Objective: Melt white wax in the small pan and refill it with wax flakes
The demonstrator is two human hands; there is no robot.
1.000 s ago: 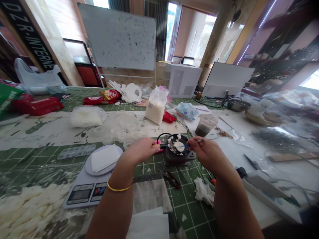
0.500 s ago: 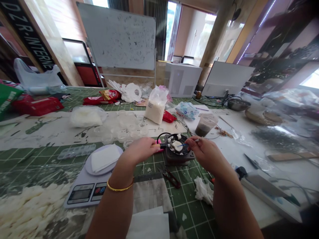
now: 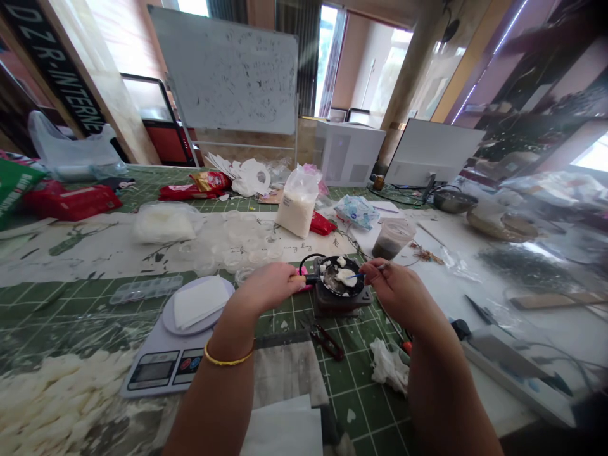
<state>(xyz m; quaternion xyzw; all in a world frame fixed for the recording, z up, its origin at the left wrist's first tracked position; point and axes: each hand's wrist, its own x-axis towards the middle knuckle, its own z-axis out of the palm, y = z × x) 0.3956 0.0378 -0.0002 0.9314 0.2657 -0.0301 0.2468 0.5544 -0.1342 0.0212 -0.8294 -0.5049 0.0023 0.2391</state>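
A small black frying pan [image 3: 324,288] rests on a dark hot plate [image 3: 335,307] in the middle of the table. White lumps [image 3: 344,277] lie inside it, with bare wet-looking metal to their left. My left hand [image 3: 273,285] is closed around the pan's wooden-ended handle [image 3: 298,278]. In a pinch, my right hand [image 3: 390,283] holds a thin blue stick [image 3: 357,275], whose tip touches a white lump in the pan. Dark red-handled snips [image 3: 329,342] lie in front of the hot plate.
On the left stands a kitchen scale [image 3: 151,372] with white sheets on it, beside a heap of whitish flakes [image 3: 61,392]. Behind the pan are a bag of white granules [image 3: 297,209] and a plastic cup [image 3: 392,238]. Crumpled tissue [image 3: 389,366] and a power strip [image 3: 520,373] lie right.
My right hand has shifted slightly right with the stick, and the white lump under its tip has moved right, uncovering more of the pan's bottom. My left hand stays on the handle.
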